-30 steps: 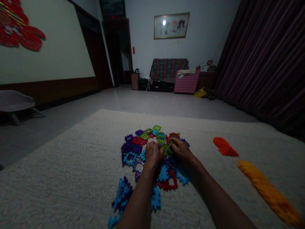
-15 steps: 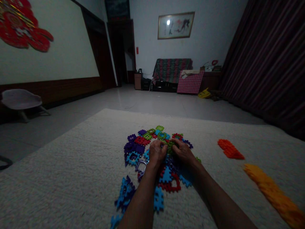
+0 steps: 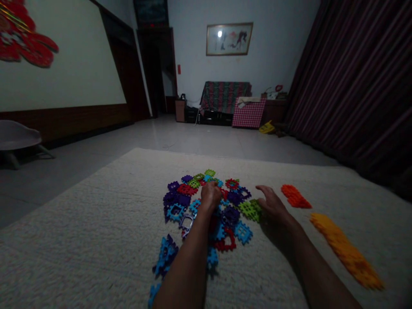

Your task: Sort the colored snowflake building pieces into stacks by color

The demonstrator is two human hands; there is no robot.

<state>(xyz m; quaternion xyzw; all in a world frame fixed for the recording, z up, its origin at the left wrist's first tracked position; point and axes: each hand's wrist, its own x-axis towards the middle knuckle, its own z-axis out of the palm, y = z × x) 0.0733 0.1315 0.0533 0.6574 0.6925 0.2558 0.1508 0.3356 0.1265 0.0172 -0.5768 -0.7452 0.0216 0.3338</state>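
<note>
My left hand (image 3: 210, 196) reaches into a pile of toothed plastic building pieces, its fingers curled down and mostly hidden. Whatever it grips cannot be made out. To the right, my right hand (image 3: 273, 205) has its thumb and forefinger apart, just beside green toothed pieces (image 3: 251, 210) at the pile's right edge. Around the left hand lie dark purple pieces (image 3: 175, 198), red pieces (image 3: 187, 189), a light-blue square frame (image 3: 182, 210) and a light-blue window piece (image 3: 243, 231).
A row of orange-red pieces (image 3: 295, 196) and a longer row of yellow-orange pieces (image 3: 346, 251) lie right of my right hand. All rest on a cream carpet (image 3: 106, 240). Blue and purple pieces (image 3: 165, 255) lie nearer to me. A low chair (image 3: 19, 135) stands far left.
My right hand has moved right, away from my left hand, and green pieces now lie beside it. The left hand remains over the pile. The view has shifted slightly right.
</note>
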